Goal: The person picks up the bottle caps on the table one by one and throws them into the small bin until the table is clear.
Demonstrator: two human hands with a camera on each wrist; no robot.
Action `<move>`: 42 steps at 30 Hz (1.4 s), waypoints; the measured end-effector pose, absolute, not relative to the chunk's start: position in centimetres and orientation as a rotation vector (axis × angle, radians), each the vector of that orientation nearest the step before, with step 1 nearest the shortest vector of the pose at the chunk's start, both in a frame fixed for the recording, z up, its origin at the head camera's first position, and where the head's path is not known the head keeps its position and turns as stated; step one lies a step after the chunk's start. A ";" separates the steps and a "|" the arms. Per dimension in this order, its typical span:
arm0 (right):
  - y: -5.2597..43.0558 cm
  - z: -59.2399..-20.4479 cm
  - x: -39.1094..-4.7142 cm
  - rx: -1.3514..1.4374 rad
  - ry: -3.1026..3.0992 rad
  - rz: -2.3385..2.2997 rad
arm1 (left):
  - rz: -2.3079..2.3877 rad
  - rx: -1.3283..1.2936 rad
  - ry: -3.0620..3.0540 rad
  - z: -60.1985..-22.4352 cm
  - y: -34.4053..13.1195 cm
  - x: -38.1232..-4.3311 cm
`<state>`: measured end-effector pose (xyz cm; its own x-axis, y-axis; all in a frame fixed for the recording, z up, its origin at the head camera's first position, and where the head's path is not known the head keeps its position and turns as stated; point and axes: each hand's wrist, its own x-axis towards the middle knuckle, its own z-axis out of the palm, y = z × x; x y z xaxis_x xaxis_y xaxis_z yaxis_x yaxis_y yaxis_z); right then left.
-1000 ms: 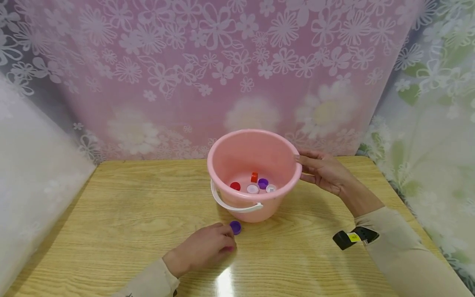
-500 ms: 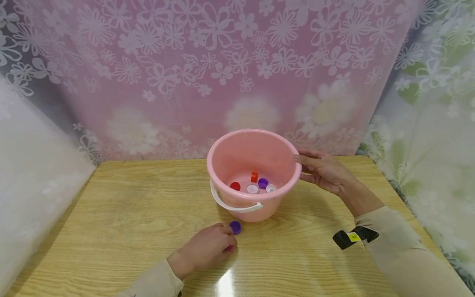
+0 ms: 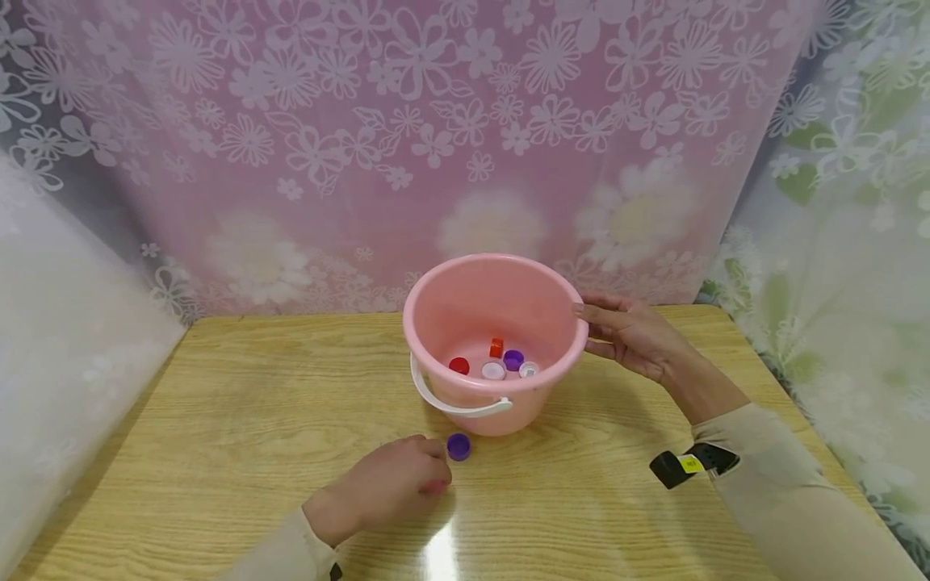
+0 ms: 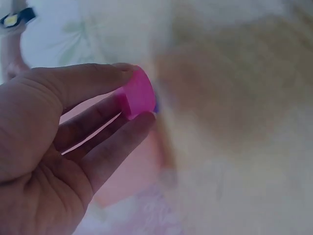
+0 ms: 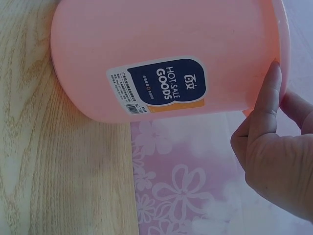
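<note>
Between thumb and fingertips, my left hand (image 3: 388, 484) pinches a bright pink bottle cap (image 4: 140, 94); the head view shows only a sliver of it below the fingers. Just right of that hand a purple bottle cap (image 3: 458, 446) lies on the table, hollow side up. Behind it stands a pink bucket (image 3: 501, 407), its white handle (image 3: 465, 410) hanging down at the front. My right hand (image 3: 632, 335) grips the bucket's right rim, thumb at the edge and fingers against the outer wall. Inside the bucket lie a red cap (image 3: 459, 366), an orange-red piece (image 3: 496, 348), another purple cap (image 3: 513, 360) and two white caps (image 3: 493, 370).
The wooden table (image 3: 276, 403) reaches back to a pink flowered curtain (image 3: 349, 202). Pale curtains hang at both sides. A dark label (image 5: 171, 83) is stuck on the bucket's outer wall.
My left hand, with the pink cap in its fingers, has shifted slightly left, away from the purple cap on the table. The right hand keeps its hold on the bucket rim.
</note>
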<state>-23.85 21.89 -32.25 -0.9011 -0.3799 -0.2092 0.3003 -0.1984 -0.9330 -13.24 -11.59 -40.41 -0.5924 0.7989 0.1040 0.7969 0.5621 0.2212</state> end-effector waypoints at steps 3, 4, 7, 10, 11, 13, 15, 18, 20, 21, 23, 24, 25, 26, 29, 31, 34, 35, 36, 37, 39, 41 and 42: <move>21.8 -32.2 -23.8 -0.094 1.639 -2.137 | 0.497 1.435 2.754 -38.7 -12.5 -13.4; 21.8 -32.2 -23.8 -0.091 1.637 -2.138 | 0.527 1.445 2.756 -38.1 -12.9 -13.5; 21.8 -32.1 -23.8 -0.087 1.638 -2.137 | 0.572 1.447 2.780 -36.3 -13.8 -13.8; 21.8 -32.1 -23.7 -0.083 1.643 -2.137 | 0.560 1.408 2.822 -34.4 -14.6 -14.3; 21.8 -32.1 -23.7 -0.084 1.645 -2.136 | 0.555 1.391 2.838 -33.7 -14.8 -14.4; 21.9 -32.2 -23.7 -0.078 1.646 -2.139 | 0.532 1.355 2.884 -32.2 -15.2 -14.8; 21.9 -32.3 -23.8 -0.082 1.651 -2.140 | 0.513 1.330 2.927 -30.7 -15.5 -15.2; 21.9 -32.3 -23.8 -0.089 1.654 -2.141 | 0.481 1.299 2.982 -28.6 -15.8 -16.1; 21.9 -32.4 -23.8 -0.101 1.660 -2.135 | 0.479 1.295 3.003 -27.4 -16.0 -16.9; 21.9 -32.4 -23.8 -0.101 1.665 -2.133 | 0.485 1.294 3.012 -26.9 -16.0 -17.3; 21.9 -32.4 -23.8 -0.100 1.679 -2.126 | 0.493 1.295 3.030 -26.0 -15.9 -18.2; 21.9 -32.4 -23.8 -0.107 1.682 -2.125 | 0.502 1.295 3.038 -25.7 -15.8 -18.6; 21.9 -32.4 -23.8 -0.104 1.687 -2.124 | 0.504 1.302 3.044 -25.4 -15.7 -19.0; 21.9 -32.4 -23.9 -0.100 1.690 -2.124 | 0.505 1.298 3.048 -25.2 -15.5 -19.4; 21.8 -32.4 -23.9 -0.104 1.695 -2.124 | 0.513 1.277 3.055 -24.9 -14.7 -20.4; 21.8 -32.3 -23.9 -0.099 1.698 -2.124 | 0.537 1.278 3.045 -25.0 -14.1 -21.0; 21.7 -32.2 -23.8 -0.097 1.691 -2.127 | 0.583 1.284 3.031 -25.3 -13.1 -22.1; 21.7 -32.2 -23.8 -0.094 1.689 -2.129 | 0.588 1.284 3.031 -25.4 -12.8 -22.5; 21.7 -32.2 -23.8 -0.092 1.687 -2.131 | 0.602 1.285 3.023 -25.6 -12.4 -22.8; 21.8 -32.2 -23.8 -0.088 1.686 -2.134 | 0.609 1.284 3.020 -25.8 -12.1 -23.2; 21.8 -32.2 -23.7 -0.085 1.682 -2.140 | 0.614 1.284 3.015 -26.2 -11.4 -23.9; 21.8 -32.2 -23.7 -0.083 1.684 -2.141 | 0.626 1.275 3.001 -26.6 -10.7 -24.5; 21.8 -32.2 -23.6 -0.085 1.686 -2.140 | 0.628 1.273 2.991 -26.8 -10.3 -24.7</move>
